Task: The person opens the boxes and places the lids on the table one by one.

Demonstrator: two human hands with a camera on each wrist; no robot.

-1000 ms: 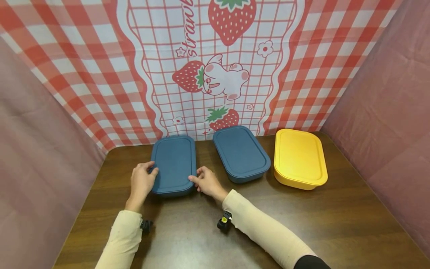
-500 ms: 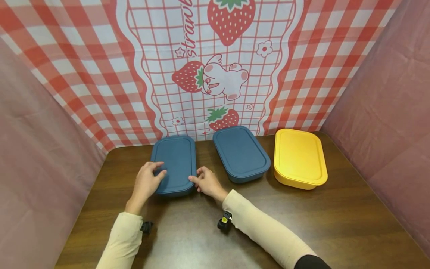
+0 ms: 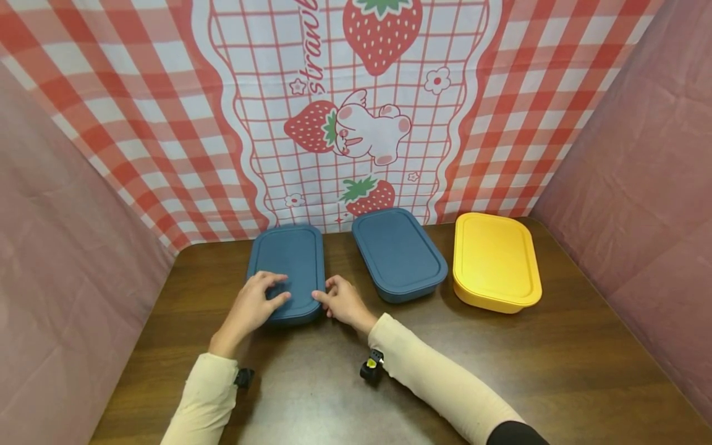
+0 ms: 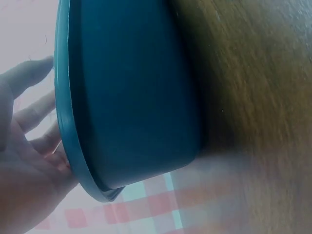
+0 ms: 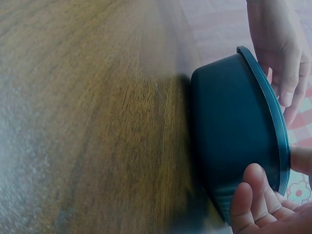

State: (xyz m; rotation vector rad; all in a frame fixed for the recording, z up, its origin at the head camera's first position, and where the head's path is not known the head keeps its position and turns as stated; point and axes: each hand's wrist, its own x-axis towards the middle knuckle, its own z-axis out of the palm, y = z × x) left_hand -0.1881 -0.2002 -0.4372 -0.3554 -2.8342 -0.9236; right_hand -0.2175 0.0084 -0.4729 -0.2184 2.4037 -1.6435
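A dark blue lidded food container (image 3: 292, 253) sits at the left of the table. Over the near left part of its lid lies my left hand (image 3: 253, 304), fingers apart and lightly bent, with nothing between them. In the left wrist view the container's wall (image 4: 131, 87) faces the camera and the left hand (image 4: 27, 170) is on the lid side. My right hand (image 3: 345, 303) pinches the lid's right rim near the front corner. The right wrist view shows that hand (image 5: 265, 209) with its thumb on top of the lid and fingertips against the container's side.
A second blue lidded container (image 3: 397, 253) stands angled in the middle back. To its right is a yellow lidded container (image 3: 495, 262). A checked strawberry cloth (image 3: 467, 142) hangs behind the wooden table (image 3: 311, 395), and pink cloth (image 3: 639, 204) hangs at both sides.
My left hand has slid rightward from the container's left edge onto its lid. The right hand has kept its hold on the rim, and the containers stand where they were.
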